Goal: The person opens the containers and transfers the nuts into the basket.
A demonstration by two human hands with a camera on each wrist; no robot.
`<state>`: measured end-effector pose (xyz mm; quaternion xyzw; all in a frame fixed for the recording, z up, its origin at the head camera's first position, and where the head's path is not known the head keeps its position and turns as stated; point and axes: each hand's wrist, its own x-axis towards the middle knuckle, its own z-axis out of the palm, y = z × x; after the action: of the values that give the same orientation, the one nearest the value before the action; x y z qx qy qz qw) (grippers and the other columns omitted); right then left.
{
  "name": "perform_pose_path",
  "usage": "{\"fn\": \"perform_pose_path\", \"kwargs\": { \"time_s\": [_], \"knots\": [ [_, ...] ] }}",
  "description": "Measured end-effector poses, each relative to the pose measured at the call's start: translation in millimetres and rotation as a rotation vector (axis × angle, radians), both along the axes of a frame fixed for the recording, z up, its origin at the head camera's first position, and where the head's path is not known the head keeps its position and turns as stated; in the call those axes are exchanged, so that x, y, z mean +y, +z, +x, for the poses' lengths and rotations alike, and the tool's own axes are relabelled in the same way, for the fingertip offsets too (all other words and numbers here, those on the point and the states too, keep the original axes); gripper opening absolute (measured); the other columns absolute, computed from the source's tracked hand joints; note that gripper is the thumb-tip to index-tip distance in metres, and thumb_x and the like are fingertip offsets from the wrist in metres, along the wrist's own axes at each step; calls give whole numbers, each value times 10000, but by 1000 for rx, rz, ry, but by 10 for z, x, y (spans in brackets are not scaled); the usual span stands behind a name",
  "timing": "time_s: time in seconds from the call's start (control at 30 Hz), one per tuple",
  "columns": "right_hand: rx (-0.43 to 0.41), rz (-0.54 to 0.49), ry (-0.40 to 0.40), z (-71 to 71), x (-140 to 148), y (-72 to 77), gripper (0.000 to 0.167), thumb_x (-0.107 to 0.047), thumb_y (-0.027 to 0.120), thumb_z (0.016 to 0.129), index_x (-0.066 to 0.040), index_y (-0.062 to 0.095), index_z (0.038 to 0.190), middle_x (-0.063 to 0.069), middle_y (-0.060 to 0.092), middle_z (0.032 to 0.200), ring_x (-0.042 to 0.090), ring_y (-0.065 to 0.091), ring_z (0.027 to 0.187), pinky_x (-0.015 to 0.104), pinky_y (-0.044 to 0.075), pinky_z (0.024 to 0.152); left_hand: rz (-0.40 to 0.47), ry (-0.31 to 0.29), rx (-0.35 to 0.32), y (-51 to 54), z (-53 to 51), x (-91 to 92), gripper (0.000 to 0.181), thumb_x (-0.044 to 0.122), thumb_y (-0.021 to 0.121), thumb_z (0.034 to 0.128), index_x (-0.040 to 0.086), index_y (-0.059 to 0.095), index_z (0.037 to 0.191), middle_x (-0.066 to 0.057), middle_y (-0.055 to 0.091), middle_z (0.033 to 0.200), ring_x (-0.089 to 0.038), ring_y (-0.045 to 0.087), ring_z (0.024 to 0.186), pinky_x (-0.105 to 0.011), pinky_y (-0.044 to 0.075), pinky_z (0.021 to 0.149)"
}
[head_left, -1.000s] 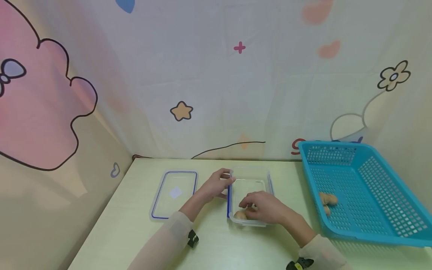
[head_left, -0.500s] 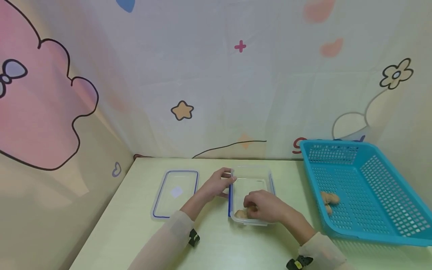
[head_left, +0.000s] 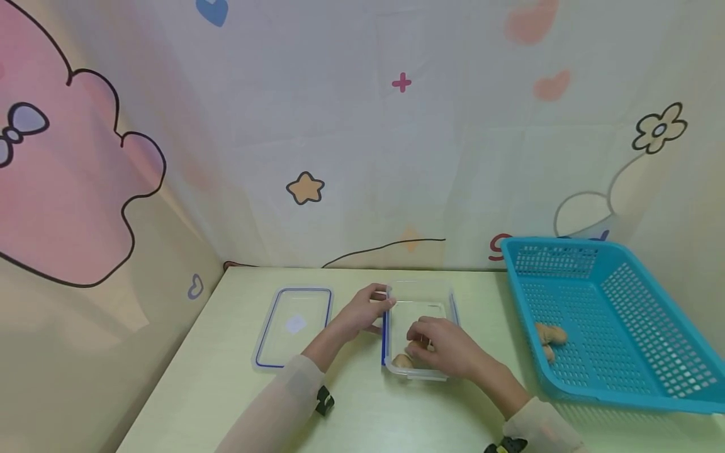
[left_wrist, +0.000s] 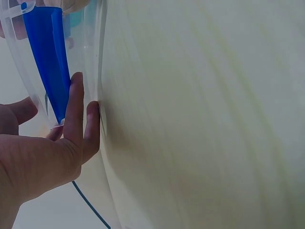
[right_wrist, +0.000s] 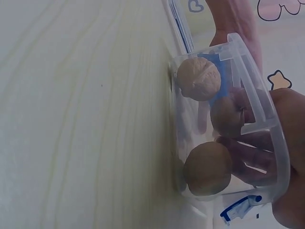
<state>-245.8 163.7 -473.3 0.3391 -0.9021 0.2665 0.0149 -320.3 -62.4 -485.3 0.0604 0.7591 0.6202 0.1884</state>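
A clear plastic food box (head_left: 419, 374) with blue side latches stands uncovered on the table. My left hand (head_left: 362, 311) holds its left side, thumb over the rim and fingers outside by the blue latch (left_wrist: 47, 62). Inside the near end of the box, my right hand (head_left: 447, 349) pinches a walnut (right_wrist: 226, 117) between thumb and fingers. Through the box wall in the right wrist view, a seamed walnut (right_wrist: 199, 78) and another round brown walnut (right_wrist: 207, 168) lie on the bottom. The fingers partly cover the pinched walnut.
A clear lid (head_left: 294, 346) with a blue seal lies flat left of the box. At the right stands a blue perforated basket (head_left: 623, 340) with tan, knobby ginger (head_left: 550, 335) near its left wall. A printed curtain (head_left: 351, 126) hangs behind the table.
My right hand has shifted slightly upward inside the box, and its fingers now show a walnut between them. My left hand keeps its place on the box side.
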Motion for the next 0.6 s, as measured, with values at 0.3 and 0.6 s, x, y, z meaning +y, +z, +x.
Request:
{"fn": "perform_pose_path", "kwargs": {
  "time_s": [0.3,0.6],
  "knots": [
    [35,-62,16,10,-1,0,80,-192,772,994,-113,768,997,-97,666,909,38,565,777,239,558,692,-5,11,-2,-2,-5,10,502,253,646,1080,86,487,1527,-186,506,1467,-418,591,1295,-484,668,809],
    [-31,-52,-34,5,37,26,76,-164,782,986,-138,729,1034,-89,637,948,107,623,869,299,614,786,-7,14,-1,5,-1,22,503,245,646,1081,84,485,1529,-192,503,1475,-426,584,1304,-486,668,805]
  ]
}}
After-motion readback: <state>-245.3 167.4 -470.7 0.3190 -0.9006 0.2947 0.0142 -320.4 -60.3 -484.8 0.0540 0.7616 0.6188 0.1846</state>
